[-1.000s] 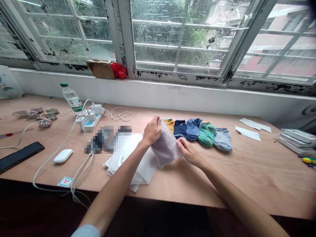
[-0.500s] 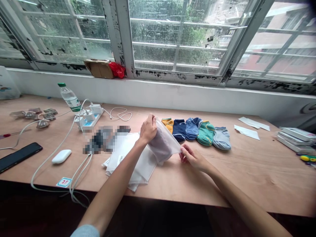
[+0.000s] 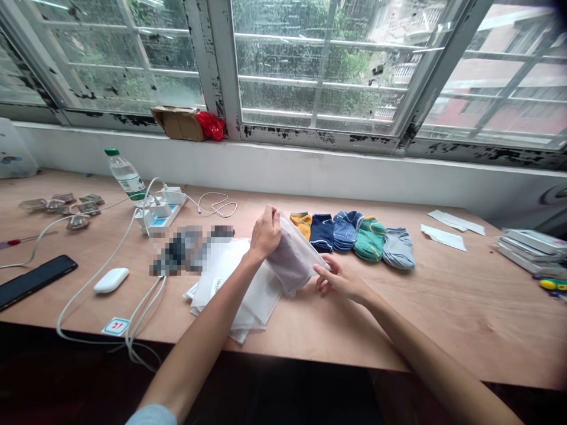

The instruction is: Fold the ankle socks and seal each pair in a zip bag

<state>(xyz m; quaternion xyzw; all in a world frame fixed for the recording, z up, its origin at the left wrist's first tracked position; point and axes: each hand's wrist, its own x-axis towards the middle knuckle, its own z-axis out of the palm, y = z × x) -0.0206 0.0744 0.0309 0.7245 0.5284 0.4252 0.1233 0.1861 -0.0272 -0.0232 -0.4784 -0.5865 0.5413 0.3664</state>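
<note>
A frosted plastic bag [image 3: 290,260] with something dark and purplish inside is held tilted above the table. My left hand [image 3: 266,230] pinches its upper left edge. At its right edge is my right hand [image 3: 339,278], thumb on the near side and index finger behind, with the other fingers curled below. Just beyond the bag lies a row of folded socks: a yellow pair [image 3: 300,222], a navy pair [image 3: 322,232], a blue pair [image 3: 346,230], a green pair [image 3: 369,239] and a grey pair [image 3: 398,248]. More flat frosted bags [image 3: 252,307] lie stacked under my left forearm.
Left on the table are a phone [image 3: 38,280], a white earbud case [image 3: 111,280], a power strip [image 3: 170,206] with cables and a leaning water bottle [image 3: 128,177]. Paper slips [image 3: 443,237] and a stack of flat cases [image 3: 531,251] are on the right.
My right hand has shifted slightly left along the bag's right edge, its thumb now over the bag. My left hand keeps its grip almost in place.
</note>
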